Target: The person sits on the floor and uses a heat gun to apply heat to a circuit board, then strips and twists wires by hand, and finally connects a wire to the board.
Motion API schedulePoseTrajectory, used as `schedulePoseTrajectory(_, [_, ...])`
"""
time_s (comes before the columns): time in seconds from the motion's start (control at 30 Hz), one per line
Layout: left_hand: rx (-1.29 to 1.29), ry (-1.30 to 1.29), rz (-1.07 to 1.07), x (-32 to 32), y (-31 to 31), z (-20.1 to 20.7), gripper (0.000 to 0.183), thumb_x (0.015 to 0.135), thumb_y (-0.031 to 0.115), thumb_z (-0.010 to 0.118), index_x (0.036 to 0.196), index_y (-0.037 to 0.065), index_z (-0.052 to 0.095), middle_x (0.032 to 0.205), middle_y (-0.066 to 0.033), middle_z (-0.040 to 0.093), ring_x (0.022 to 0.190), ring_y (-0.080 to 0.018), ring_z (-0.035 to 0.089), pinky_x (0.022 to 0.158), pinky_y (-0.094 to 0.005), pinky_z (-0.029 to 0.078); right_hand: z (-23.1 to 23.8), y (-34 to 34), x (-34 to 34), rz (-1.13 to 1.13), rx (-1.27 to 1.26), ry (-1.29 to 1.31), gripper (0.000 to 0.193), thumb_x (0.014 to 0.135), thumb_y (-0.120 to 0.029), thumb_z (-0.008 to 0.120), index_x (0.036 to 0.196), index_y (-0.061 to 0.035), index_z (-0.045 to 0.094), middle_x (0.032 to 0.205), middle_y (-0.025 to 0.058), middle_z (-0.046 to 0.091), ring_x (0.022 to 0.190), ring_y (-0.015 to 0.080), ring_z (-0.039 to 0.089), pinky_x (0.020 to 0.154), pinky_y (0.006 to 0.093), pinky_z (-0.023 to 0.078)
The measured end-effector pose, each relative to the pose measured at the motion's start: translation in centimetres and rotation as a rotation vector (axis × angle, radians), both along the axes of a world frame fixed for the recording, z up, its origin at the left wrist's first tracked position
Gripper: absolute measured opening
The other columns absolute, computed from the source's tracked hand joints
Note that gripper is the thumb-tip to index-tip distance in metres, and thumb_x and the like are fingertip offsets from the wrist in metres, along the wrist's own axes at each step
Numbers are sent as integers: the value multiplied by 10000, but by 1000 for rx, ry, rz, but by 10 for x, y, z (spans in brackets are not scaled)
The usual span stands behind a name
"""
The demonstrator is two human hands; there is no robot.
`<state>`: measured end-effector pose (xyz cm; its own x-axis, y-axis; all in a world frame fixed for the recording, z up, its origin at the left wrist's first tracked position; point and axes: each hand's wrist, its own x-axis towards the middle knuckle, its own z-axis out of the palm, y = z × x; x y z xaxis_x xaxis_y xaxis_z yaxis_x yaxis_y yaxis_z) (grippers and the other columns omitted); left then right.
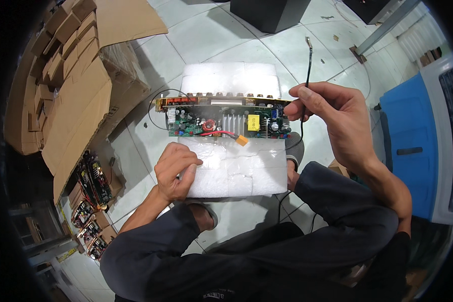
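Observation:
A circuit board assembly [236, 121] lies across a white foam block [236, 173]. It carries a yellow transformer, grey heatsink fins, a red-wound coil and a row of knobs along its far edge. Red and black leads end in a yellow connector [242, 140] over the near edge. Thumb and fingers of my right hand [332, 113] pinch a black cable [307, 70] at the board's right end; its metal tip points up. My left hand [176, 168] rests on the foam near the board's left end, fingers loosely curled, thumb apart, nothing visible in them.
At the left, a large cardboard carton [80, 95] holds many small brown boxes. More circuit boards [93, 181] stand below it. A blue and white appliance [407, 146] is at the right, and a black box [269, 12] stands on the tiled floor [206, 30] ahead.

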<state>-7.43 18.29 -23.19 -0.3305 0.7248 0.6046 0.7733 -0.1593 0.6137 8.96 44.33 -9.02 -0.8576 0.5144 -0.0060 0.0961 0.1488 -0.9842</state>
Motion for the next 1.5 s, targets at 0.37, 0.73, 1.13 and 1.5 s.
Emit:
schedulePoseTrajectory(0.37, [-1, -2, -12, -1, 1, 2, 122, 703, -28, 615, 804, -35, 684, 776, -140, 646, 733, -295, 576, 671, -374, 479, 2, 1, -1, 33, 37, 20, 330, 965, -232, 635, 1060, 79, 690, 825, 127, 729, 754, 143, 669, 740, 276, 520])
schedulePoseTrajectory(0.73, [0, -1, -12, -1, 1, 2, 118, 716, -17, 616, 809, -37, 685, 780, -142, 647, 731, -293, 576, 672, -372, 479, 0, 2, 0, 43, 52, 23, 326, 970, -235, 623, 1057, 70, 694, 822, 126, 730, 753, 147, 676, 739, 287, 532])
schedulePoseTrajectory(1.13, [2, -5, -14, -1, 1, 0, 119, 714, -21, 619, 810, -34, 688, 786, -138, 652, 743, -291, 582, 675, -370, 482, -1, 3, 0, 47, 64, 13, 324, 983, -223, 580, 1063, 72, 690, 837, 125, 732, 754, 141, 663, 747, 293, 526])
schedulePoseTrajectory(1.5, [-64, 132, -37, -2, 0, 26, 125, 683, -50, 700, 800, -9, 681, 786, -116, 655, 748, -285, 608, 671, -366, 491, 11, -8, 0, 205, -48, -33, 273, 970, -157, 560, 1001, 81, 691, 812, 114, 714, 772, 135, 627, 785, 292, 502])
